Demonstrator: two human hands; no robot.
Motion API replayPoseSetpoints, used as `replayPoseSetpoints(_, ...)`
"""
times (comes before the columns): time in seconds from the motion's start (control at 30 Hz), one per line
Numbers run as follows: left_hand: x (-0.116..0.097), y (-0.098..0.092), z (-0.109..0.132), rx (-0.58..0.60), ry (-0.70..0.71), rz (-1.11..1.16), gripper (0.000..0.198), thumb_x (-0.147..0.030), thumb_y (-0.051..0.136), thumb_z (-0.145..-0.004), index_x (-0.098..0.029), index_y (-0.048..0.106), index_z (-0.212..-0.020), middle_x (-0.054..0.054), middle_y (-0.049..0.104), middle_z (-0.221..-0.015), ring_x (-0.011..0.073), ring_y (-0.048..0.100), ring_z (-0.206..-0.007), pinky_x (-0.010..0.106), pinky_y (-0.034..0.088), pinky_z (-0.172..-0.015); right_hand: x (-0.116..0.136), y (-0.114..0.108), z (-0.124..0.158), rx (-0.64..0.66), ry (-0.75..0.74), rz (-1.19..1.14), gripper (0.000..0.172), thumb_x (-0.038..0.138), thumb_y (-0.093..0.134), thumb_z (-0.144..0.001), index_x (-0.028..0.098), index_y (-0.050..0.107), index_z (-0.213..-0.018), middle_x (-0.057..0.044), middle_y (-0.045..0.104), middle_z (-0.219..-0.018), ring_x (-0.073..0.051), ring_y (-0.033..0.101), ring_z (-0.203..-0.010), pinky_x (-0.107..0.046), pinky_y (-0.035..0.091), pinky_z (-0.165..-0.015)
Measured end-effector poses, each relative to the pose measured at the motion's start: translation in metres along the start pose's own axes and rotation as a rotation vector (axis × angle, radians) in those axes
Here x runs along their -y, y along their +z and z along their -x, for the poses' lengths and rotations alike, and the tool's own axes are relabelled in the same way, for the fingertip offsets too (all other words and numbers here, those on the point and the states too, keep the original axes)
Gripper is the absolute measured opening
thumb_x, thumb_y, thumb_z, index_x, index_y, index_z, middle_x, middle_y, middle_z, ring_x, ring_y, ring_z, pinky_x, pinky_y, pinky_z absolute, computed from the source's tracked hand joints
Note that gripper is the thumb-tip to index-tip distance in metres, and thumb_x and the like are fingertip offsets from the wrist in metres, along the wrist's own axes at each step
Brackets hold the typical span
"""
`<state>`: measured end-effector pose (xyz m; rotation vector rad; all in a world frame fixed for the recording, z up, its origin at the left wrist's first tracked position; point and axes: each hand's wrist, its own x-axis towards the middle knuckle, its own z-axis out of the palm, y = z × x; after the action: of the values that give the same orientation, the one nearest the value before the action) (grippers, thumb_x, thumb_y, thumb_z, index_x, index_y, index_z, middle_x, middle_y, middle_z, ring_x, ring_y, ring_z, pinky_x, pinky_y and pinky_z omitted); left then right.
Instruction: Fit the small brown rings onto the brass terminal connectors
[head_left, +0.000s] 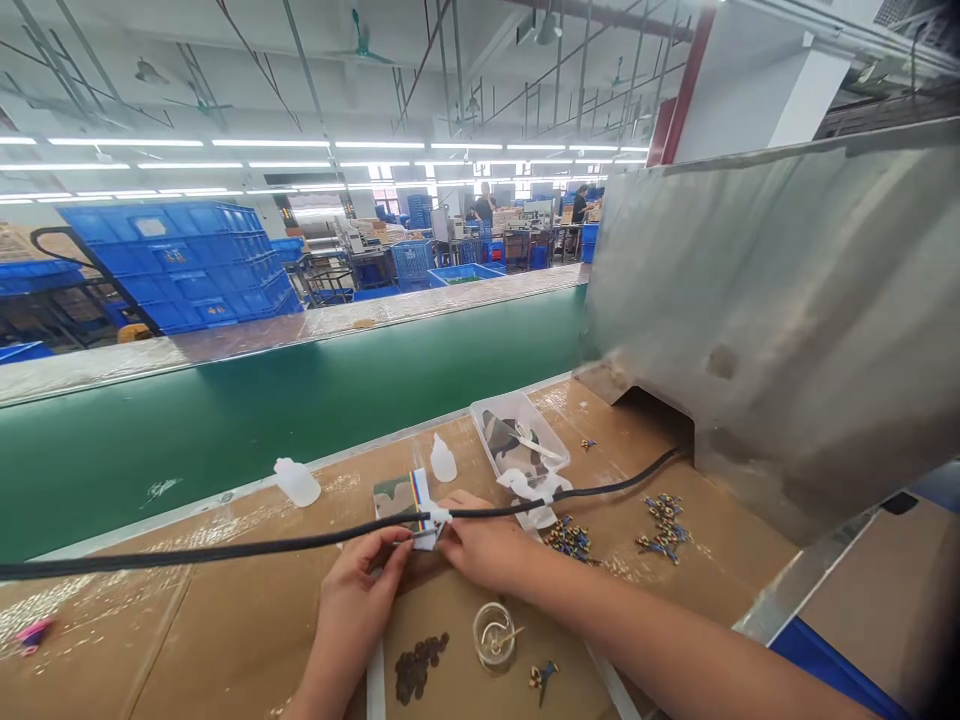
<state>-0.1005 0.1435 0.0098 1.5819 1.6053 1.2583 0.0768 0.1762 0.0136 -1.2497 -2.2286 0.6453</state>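
My left hand (364, 580) is closed in a pinch, with a small thin piece between thumb and fingertips that I cannot make out. My right hand (480, 540) is closed close by, its fingertips at a white wrap on the black cable (300, 545); what they hold is hidden. Just behind the fingers lies a camouflage-patterned piece (394, 497) with a rainbow-striped white edge. The cable crosses over it and over both hands' working spot. Nearer to me are a glass jar (495, 650) with a thin stick and a cluster of dark brown round pieces (420, 665).
Two white squeeze bottles (297, 483) stand behind my hands. A clear plastic tray (559, 440) holds camouflage pieces. Small colourful pieces (664, 530) lie in piles at right. A metal housing (772, 330) bounds the right side; a green conveyor belt (420, 350) runs beyond the table.
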Motion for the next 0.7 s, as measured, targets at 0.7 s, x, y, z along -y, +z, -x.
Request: replayPoseSetpoints(0.7,-0.001,-0.004,0.026,0.19,-0.052,-0.024,0.016,-0.04,0.068,-0.069,-0.027,0.075,-0.076,0.007,0.072,-0.087,0.028,0.063,-0.089,0.039,0.046,-0.084,-0.017,0.009,-0.01,-0.053,0.087,-0.132,0.007,0.015,0.061,-0.08,0.015,0.068,-0.08,-0.005,0.067,-0.085,-0.015,0.063,-0.074,-0.022,0.048,-0.065)
